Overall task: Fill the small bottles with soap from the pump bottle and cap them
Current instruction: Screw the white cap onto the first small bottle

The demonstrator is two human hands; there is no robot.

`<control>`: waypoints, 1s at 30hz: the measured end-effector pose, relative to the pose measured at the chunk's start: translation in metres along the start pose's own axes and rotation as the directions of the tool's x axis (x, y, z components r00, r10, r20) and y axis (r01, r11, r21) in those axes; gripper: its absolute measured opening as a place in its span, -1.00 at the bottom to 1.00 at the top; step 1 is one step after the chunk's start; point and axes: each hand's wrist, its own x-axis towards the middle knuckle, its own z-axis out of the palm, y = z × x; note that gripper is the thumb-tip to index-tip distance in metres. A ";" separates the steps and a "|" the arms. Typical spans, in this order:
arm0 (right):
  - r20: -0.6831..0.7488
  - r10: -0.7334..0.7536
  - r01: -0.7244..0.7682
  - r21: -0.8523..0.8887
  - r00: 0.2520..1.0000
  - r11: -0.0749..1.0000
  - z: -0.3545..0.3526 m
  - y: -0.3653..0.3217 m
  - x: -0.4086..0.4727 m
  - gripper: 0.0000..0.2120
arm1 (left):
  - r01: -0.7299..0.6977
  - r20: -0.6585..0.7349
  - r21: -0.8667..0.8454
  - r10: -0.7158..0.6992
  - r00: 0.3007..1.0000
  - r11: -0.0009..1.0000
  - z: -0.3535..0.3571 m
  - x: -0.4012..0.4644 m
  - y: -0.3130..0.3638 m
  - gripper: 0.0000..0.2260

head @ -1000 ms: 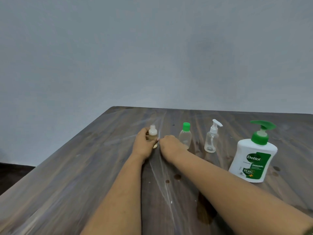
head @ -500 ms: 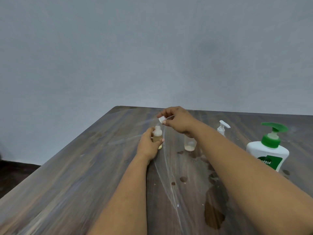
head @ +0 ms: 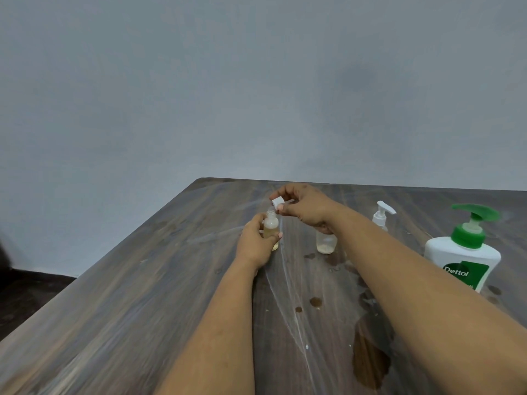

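My left hand (head: 255, 243) grips a small clear bottle (head: 271, 227) with amber liquid in it, standing on the table with its mouth uncovered. Just above the bottle's mouth, my right hand (head: 306, 206) pinches its small white cap (head: 277, 202). Behind my right wrist stands a second small clear bottle (head: 326, 242); its top is hidden by my arm. Farther right are a small spray bottle with a white pump head (head: 382, 214) and the big white Dettol pump bottle (head: 464, 252) with a green pump.
The dark wooden table (head: 148, 297) has wet stains and drops (head: 370, 357) near my right forearm and white streaks down its middle. Its left edge runs diagonally, with the floor beyond. A plain grey wall stands behind the far edge.
One second ago both hands were at the capped small bottle. My right hand has since lifted the white cap off and now holds it just above the bottle's mouth.
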 end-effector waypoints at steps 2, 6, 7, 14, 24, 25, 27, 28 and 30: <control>0.022 -0.011 0.010 0.036 1.000 0.999 -0.001 0.000 -0.001 -0.78 | 0.004 -0.003 0.003 -0.004 1.000 1.000 0.000 0.000 0.000 -0.57; 0.087 -0.066 0.057 0.110 0.994 0.992 -0.003 0.002 -0.005 -0.71 | -0.003 -0.004 0.012 0.003 1.000 1.000 -0.001 -0.001 0.001 -0.63; 0.093 -0.077 0.066 0.114 0.993 0.991 -0.003 0.003 -0.005 -0.71 | -0.004 -0.005 0.012 0.004 1.000 1.000 -0.001 -0.001 0.001 -0.63; -0.007 -0.124 0.124 -0.013 0.992 0.992 -0.002 0.007 -0.004 -0.87 | 0.002 0.012 0.010 -0.002 1.000 1.000 -0.001 -0.002 0.003 -0.61; -0.178 -0.188 0.153 -0.191 0.966 0.970 0.004 0.003 -0.001 -0.81 | -0.005 -0.007 0.004 0.005 1.000 1.000 0.000 -0.002 0.002 -0.62; -0.145 -0.180 0.147 -0.209 0.973 0.967 0.006 0.003 0.000 -0.75 | -0.006 -0.008 0.002 0.006 1.000 1.000 0.000 -0.002 0.002 -0.62; -0.076 -0.182 0.152 -0.302 0.980 0.941 0.011 0.006 0.002 -0.71 | -0.011 -0.009 -0.001 0.011 1.000 1.000 0.001 -0.002 0.002 -0.66; -0.052 -0.191 0.161 -0.346 0.980 0.924 0.013 0.007 0.004 -0.72 | -0.014 -0.009 -0.001 0.014 1.000 1.000 0.000 -0.001 0.002 -0.69; -0.029 -0.209 0.180 -0.401 0.977 0.898 0.015 0.008 0.005 -0.73 | -0.020 -0.009 -0.006 0.020 1.000 1.000 0.000 -0.001 0.001 -0.73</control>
